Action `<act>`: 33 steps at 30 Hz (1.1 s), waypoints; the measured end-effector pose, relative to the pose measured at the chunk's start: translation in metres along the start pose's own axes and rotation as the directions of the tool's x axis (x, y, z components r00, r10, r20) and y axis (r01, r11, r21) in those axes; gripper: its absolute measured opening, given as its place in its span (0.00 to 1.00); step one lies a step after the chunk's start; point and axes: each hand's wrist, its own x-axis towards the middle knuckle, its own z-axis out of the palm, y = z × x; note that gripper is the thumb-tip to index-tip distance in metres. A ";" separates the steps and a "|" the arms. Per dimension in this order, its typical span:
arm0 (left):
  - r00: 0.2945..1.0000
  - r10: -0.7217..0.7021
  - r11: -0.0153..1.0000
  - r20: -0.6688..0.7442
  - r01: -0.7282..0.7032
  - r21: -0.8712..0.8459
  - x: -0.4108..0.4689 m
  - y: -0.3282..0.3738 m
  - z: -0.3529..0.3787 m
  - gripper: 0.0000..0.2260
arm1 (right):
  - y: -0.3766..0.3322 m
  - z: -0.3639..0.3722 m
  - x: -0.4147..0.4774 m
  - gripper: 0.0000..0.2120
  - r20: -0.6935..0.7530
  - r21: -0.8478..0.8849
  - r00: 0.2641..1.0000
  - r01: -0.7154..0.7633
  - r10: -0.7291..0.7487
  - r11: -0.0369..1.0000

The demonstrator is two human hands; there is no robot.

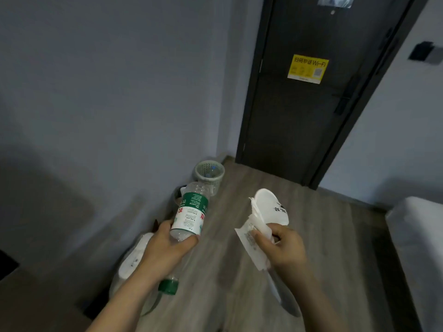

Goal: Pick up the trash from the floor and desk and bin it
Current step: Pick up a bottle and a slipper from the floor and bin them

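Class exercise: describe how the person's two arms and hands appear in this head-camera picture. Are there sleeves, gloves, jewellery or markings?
Both the left hand and the right hand are bare. No gloves, rings, watch or markings are visible. The forearms show no sleeves as far as the bottom edge of the picture.

Grey walls [107, 80], dark door [311, 104], wood floor [323, 224].

Bin [209, 173] against the wall ahead (left of the door [311, 92]), slipper [273, 209] on the floor [239, 271] right of it
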 end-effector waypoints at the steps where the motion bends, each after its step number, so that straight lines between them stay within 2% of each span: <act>1: 1.000 0.002 1.000 -0.023 -0.002 0.011 0.018 0.010 0.004 0.23 | 0.001 0.000 0.023 0.13 0.005 0.010 1.000 0.003 -0.003 1.000; 4: 0.996 -0.032 0.999 -0.081 0.034 0.026 0.067 0.033 0.017 0.27 | 0.007 -0.001 0.090 0.10 0.023 -0.006 1.000 -0.012 0.013 1.000; 7: 0.990 -0.089 0.996 -0.109 0.090 0.005 0.110 0.046 0.026 0.28 | 0.013 0.002 0.150 0.07 0.060 -0.034 0.998 -0.011 0.013 0.999; 14: 0.976 -0.152 0.988 -0.158 0.151 -0.015 0.206 0.044 0.032 0.20 | 0.024 0.022 0.254 0.10 0.170 -0.050 0.983 -0.056 0.064 0.997; 23: 0.972 -0.180 0.984 -0.154 0.179 -0.016 0.386 0.037 0.027 0.20 | 0.036 0.088 0.408 0.08 0.202 -0.134 0.970 -0.113 0.139 0.985; 26: 0.965 -0.229 0.973 -0.127 0.228 -0.024 0.444 0.043 0.021 0.20 | 0.033 0.114 0.458 0.09 0.241 -0.193 0.953 -0.137 0.182 0.972; 29: 0.958 -0.267 0.964 -0.102 0.266 -0.021 0.494 0.049 0.013 0.21 | 0.029 0.144 0.501 0.13 0.260 -0.255 0.949 -0.112 0.179 0.961; 33: 0.951 -0.297 0.954 -0.082 0.299 0.001 0.546 0.053 0.005 0.23 | 0.034 0.179 0.548 0.11 0.292 -0.296 0.937 -0.104 0.193 0.950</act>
